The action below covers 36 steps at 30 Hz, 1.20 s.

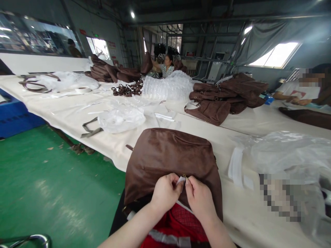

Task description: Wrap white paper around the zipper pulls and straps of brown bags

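Note:
A brown leather-look bag lies in front of me at the table's near edge, with a zipper running across its face. My left hand pinches a small piece of white wrapping paper beside the zipper's end. Right next to it, the fingertips of my right hand are pressed together on the small gold-coloured zipper pull. Both hands nearly touch over the bag.
The cream-covered table carries clear plastic bags, a stack of brown bags, dark straps and white strips. A person is at the far side, another person at right. Green floor lies left.

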Each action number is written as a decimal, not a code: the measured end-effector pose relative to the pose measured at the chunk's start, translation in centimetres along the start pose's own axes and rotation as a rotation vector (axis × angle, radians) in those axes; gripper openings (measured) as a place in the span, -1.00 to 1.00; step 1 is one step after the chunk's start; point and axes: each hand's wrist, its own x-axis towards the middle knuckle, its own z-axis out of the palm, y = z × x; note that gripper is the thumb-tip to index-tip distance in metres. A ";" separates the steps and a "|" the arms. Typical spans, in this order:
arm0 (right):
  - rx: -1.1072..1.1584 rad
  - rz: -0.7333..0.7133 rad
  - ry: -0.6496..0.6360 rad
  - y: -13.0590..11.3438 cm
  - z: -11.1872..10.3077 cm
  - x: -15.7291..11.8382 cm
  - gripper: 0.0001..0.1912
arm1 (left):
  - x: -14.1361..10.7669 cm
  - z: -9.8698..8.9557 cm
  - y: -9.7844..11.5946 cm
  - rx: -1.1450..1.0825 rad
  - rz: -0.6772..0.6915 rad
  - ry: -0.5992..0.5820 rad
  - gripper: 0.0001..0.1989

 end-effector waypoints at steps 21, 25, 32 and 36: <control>-0.086 -0.072 -0.034 0.1 0.3 -0.5 -0.78 | -0.2 0.0 1.5 -0.254 -0.010 -0.050 -0.69; -0.045 -0.075 -0.035 -0.1 0.1 -0.5 -0.83 | -0.3 0.5 1.7 -0.241 -0.009 -0.047 -0.67; 0.054 -0.085 -0.095 0.0 -0.3 -0.8 -0.90 | -0.3 0.3 2.2 -0.327 -0.039 -0.060 -0.72; 0.073 -0.080 -0.107 0.1 -0.4 -0.9 -0.88 | -0.2 0.0 2.4 -0.304 -0.013 -0.074 -0.75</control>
